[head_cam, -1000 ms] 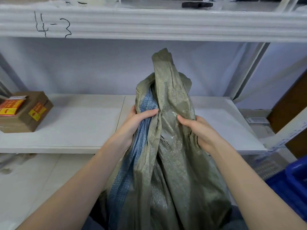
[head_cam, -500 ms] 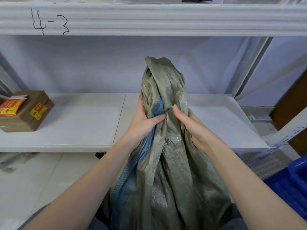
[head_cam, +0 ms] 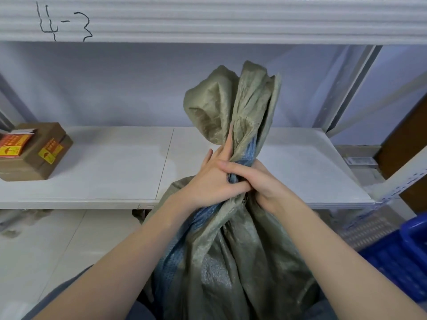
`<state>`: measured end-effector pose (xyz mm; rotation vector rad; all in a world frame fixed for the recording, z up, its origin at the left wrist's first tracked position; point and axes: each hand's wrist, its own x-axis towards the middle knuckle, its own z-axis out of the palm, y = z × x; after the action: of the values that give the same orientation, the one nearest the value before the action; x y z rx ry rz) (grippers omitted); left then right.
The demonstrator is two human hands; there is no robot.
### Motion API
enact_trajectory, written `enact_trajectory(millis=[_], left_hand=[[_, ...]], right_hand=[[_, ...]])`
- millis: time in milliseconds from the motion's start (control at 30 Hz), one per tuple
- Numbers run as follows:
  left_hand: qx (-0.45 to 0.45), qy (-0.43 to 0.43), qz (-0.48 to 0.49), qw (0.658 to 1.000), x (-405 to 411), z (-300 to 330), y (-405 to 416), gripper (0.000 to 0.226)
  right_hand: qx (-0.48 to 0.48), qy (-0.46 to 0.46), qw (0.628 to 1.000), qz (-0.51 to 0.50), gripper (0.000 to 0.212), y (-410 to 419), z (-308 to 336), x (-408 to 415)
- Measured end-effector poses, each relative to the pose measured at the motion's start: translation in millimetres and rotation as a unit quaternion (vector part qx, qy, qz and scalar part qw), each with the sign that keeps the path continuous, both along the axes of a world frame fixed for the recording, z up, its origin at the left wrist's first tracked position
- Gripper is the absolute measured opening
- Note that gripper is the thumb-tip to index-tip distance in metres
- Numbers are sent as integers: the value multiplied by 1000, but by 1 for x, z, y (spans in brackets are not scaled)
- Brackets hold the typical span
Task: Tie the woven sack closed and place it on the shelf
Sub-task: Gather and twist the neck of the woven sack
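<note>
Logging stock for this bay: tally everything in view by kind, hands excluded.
Woven sack: 1
Cardboard box: 1
Blue crate: 1
Shelf boards, the lower shelf and the one marked 4-3: 2
Total: 5

Woven sack (head_cam: 233,257), faintly glossy
Coarse olive plastic weave; behind it, the shelf (head_cam: 104,167) looks smooth, matt white, possibly laminate.

The woven sack (head_cam: 233,262) runs off the bottom edge, so its base goes unseen. The hands (head_cam: 233,181) cover its gathered neck, hiding any knot. The cardboard box (head_cam: 34,155) is cut by the left edge, its label print too small to read. The blue crate (head_cam: 406,257) is cropped at right.
</note>
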<state>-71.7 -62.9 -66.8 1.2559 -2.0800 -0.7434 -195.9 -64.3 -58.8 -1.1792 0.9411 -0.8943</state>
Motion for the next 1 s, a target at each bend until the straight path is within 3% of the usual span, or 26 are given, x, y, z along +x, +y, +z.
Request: enact_trajectory(millis=[167,233,333,433,533,633,733,867,1000], left_hand=[[85,141,-38,986,13,19,2,113],[92,170,-3,981,19,22,4,101],[25,185,96,978,24,23,2,84],[37,237,131,962,26,18,-6,88],[60,198,95,974,17,16,-4,105],[22,167,75,983,7,18,-2,91],[5,159,87,983,8,26,-2,95],[30,144,133,980,18,33,1,104],[58,97,196,974,31,41,8,98]], right_hand=[[18,-55,996,-65,31,-5,2,-5],[14,-32,994,-104,28,-10,1,-6],[10,-2,993,-118,22,-12,-2,-5],[-5,18,994,-103,16,-12,-2,-1],[-43,55,995,-65,23,-12,-1,2],[-90,70,992,-45,31,-11,4,4],[-130,117,983,-54,36,-19,5,4],[-139,175,972,-73,80,-24,8,3],[-155,208,960,-104,99,-20,13,2]])
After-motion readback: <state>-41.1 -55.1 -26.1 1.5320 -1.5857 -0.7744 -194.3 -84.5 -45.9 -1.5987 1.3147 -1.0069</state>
